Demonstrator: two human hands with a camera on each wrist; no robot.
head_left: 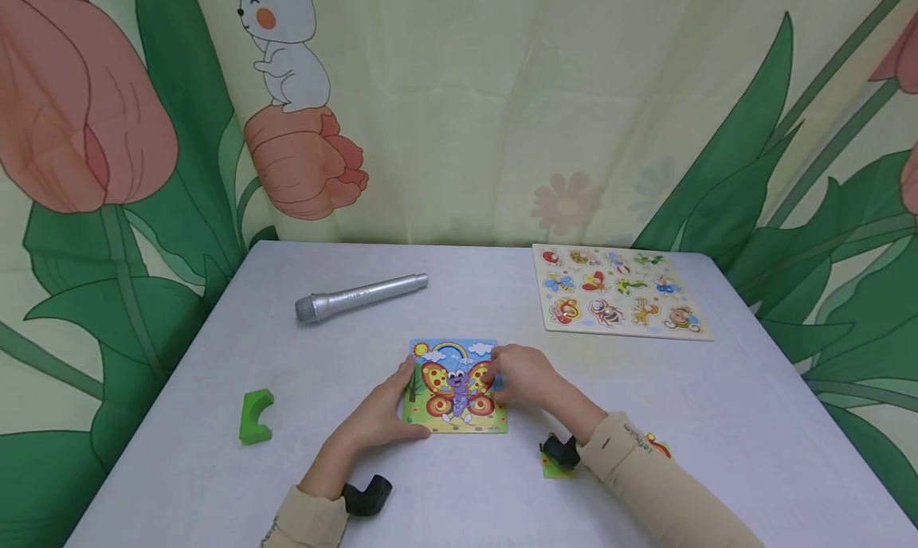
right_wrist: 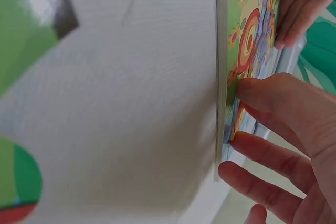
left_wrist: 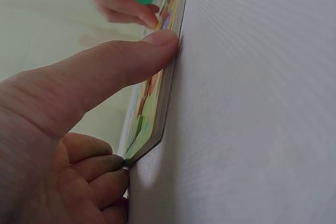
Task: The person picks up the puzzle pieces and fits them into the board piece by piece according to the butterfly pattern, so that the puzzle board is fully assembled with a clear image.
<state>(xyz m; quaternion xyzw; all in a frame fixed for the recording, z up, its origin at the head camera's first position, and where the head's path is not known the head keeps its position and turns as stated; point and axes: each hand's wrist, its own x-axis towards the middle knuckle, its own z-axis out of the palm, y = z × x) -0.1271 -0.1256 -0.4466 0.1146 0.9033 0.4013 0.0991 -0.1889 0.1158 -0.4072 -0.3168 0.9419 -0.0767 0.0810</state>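
Observation:
A square butterfly jigsaw puzzle [head_left: 457, 389] lies flat on the white table, showing a rainbow, a sun and a purple-bodied butterfly. My left hand [head_left: 380, 412] holds its lower left corner, the thumb [left_wrist: 157, 43] along the front edge and the other fingers curled at the left side. On the right side, my right hand [head_left: 527, 377] pinches a puzzle piece [right_wrist: 232, 114] at the board's edge between thumb and fingers. That piece is largely covered by the fingers, and it appears to lie in or on the board.
A silver microphone [head_left: 366, 295] lies behind the puzzle. At the left is a green arch-shaped block [head_left: 254, 416]. An insect picture board [head_left: 622, 293] lies at the back right. Loose puzzle pieces [head_left: 555, 470] sit partly hidden beneath the right forearm. A printed curtain [head_left: 459, 134] hangs behind the table.

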